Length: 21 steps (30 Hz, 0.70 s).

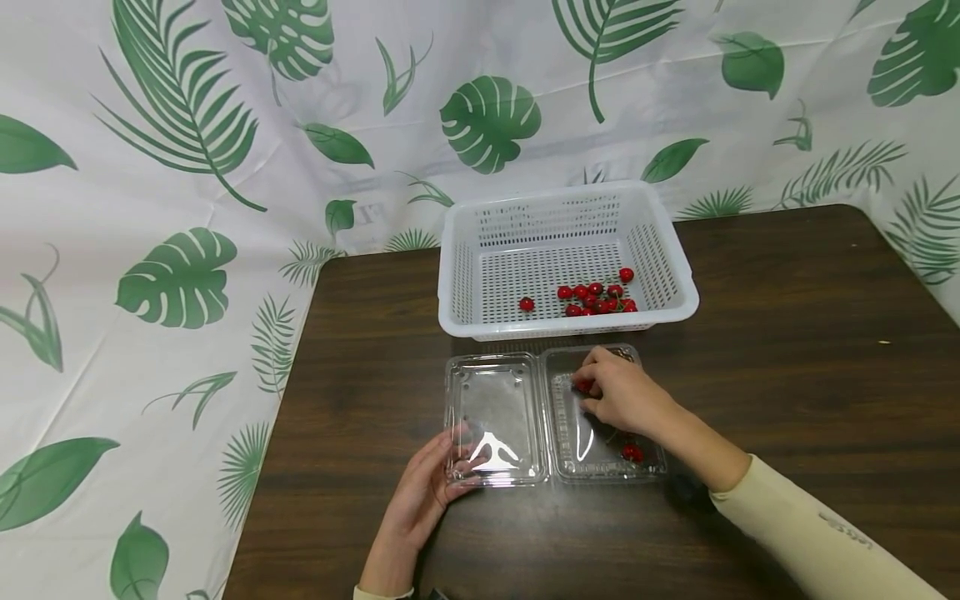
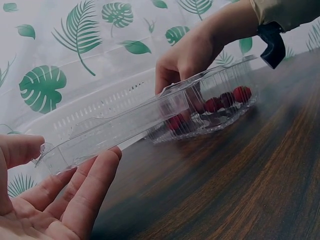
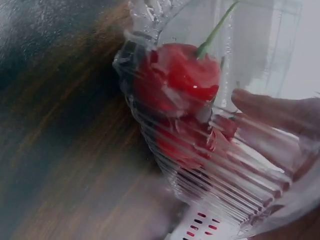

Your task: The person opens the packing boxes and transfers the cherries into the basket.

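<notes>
A clear plastic clamshell box (image 1: 542,417) lies unfolded on the table, its flat lid (image 1: 491,400) to the left and its ribbed tray (image 1: 592,475) to the right. My left hand (image 1: 429,487) holds the lid's left edge, thumb at the rim and fingers underneath, as the left wrist view shows. Down inside the tray, my right hand (image 1: 618,392) pinches a red cherry (image 1: 582,386) with its fingertips. Other cherries (image 1: 632,452) lie near the tray's front right corner. Through the ribbed wall, the right wrist view shows a large cherry (image 3: 185,75) with a green stem.
Just behind the box stands a white perforated basket (image 1: 461,275) with several cherries (image 1: 588,302), mostly at its front right. The dark wooden table (image 1: 795,333) extends to both sides. A white cloth with green leaves (image 1: 405,150) hangs behind and to the left.
</notes>
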Available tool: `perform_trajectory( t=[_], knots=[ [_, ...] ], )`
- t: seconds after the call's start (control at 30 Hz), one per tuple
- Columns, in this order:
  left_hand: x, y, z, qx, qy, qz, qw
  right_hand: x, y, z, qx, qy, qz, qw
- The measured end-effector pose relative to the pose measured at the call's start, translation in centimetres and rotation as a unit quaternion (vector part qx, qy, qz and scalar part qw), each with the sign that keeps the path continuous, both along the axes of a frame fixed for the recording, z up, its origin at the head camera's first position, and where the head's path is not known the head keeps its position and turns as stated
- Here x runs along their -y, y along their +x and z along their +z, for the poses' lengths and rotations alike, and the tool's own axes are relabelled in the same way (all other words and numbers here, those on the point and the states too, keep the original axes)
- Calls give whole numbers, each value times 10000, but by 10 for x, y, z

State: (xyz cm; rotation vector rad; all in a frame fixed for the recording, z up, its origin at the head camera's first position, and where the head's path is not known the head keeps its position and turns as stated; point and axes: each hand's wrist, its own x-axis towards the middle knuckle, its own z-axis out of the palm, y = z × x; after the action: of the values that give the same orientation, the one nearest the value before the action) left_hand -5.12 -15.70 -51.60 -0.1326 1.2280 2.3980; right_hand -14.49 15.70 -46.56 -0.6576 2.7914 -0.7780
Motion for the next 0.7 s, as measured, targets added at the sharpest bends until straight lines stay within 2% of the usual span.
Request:
perform_trajectory(
  t=[0.27,0.47,0.7],
  knots=[
    [0,1,0,55,39,-47,10000,0,-1,-3,15,-23,155,9999],
    [-1,0,0,63,45,-57,10000,-1,0,-5,-184,42,262,9995],
    [-1,-1,-1,67,-7,15,10000,-3,2,4,-81,-152,334,9993]
  ],
)
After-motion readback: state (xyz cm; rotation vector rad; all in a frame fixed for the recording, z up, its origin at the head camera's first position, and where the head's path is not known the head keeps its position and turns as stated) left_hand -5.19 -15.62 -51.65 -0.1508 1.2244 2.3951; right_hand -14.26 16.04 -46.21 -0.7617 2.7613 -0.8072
